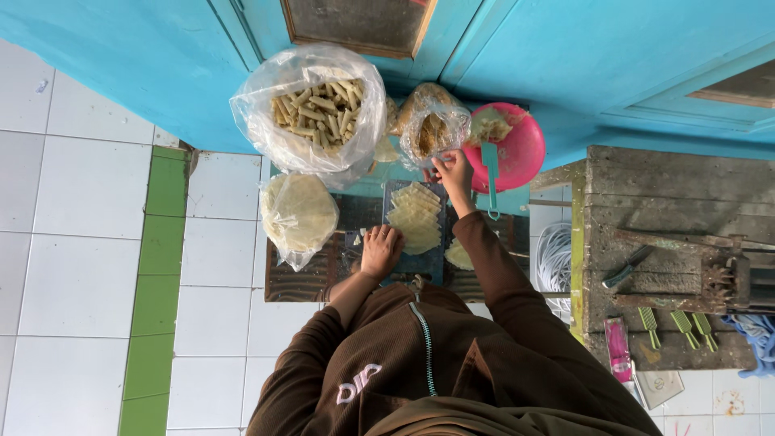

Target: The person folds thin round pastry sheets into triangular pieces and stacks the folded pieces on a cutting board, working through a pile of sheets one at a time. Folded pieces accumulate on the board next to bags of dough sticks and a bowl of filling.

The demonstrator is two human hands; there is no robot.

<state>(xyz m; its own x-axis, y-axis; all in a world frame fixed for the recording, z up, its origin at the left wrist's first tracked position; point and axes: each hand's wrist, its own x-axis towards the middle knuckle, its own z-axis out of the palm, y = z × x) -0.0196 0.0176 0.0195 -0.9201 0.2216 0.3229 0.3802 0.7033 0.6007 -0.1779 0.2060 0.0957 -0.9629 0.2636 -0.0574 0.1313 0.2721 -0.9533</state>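
My left hand (381, 250) rests palm down on a dark board (367, 211), fingers bent, with nothing visible in it. Just right of it lies a row of pale, thin wrapper sheets (416, 218) fanned along the board. My right hand (452, 173) reaches forward to the mouth of a small clear bag of yellowish filling (436, 129). Its fingertips are pinched together at the bag's rim, and what they hold is hidden. Both arms wear brown sleeves.
A large clear bag of pale rolled sticks (319, 113) stands ahead on the left, with a bag of round wrappers (299, 214) below it. A pink bowl (517, 149) holds a teal scoop (490, 173). At right are a white hose coil (555, 258) and a worn wooden bench (662, 210) with tools.
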